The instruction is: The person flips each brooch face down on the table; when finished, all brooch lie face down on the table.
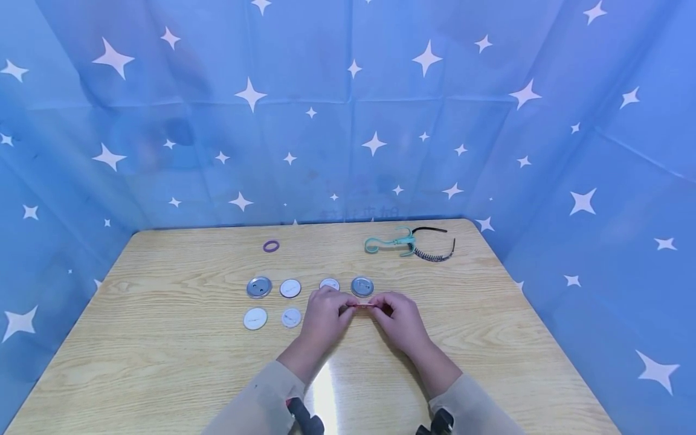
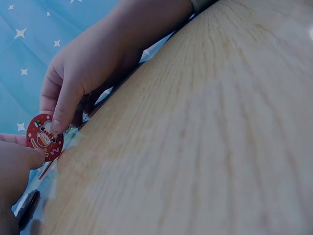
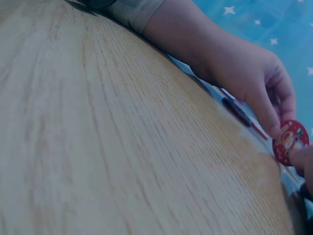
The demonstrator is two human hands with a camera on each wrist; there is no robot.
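Note:
Held between both hands is a round red badge [image 2: 44,137] with a cartoon character and small white marks on its face. In the head view the badge [image 1: 365,305] shows nearly edge-on, a little above the table. My left hand [image 1: 326,314] pinches its left edge between thumb and fingers. Its right edge is pinched by my right hand [image 1: 401,320]. A silver badge back [image 1: 362,286] lies just beyond the hands. Beside it, a white-backed badge [image 1: 329,283] is partly covered by my left hand.
Left of the hands lie another silver badge back [image 1: 258,287] and white-backed badges [image 1: 290,288], [image 1: 255,318], [image 1: 291,317] on the wooden table [image 1: 163,338]. Farther back are a purple hair ring [image 1: 270,246], a curled teal plastic piece [image 1: 388,242] and a black toothed headband [image 1: 432,257].

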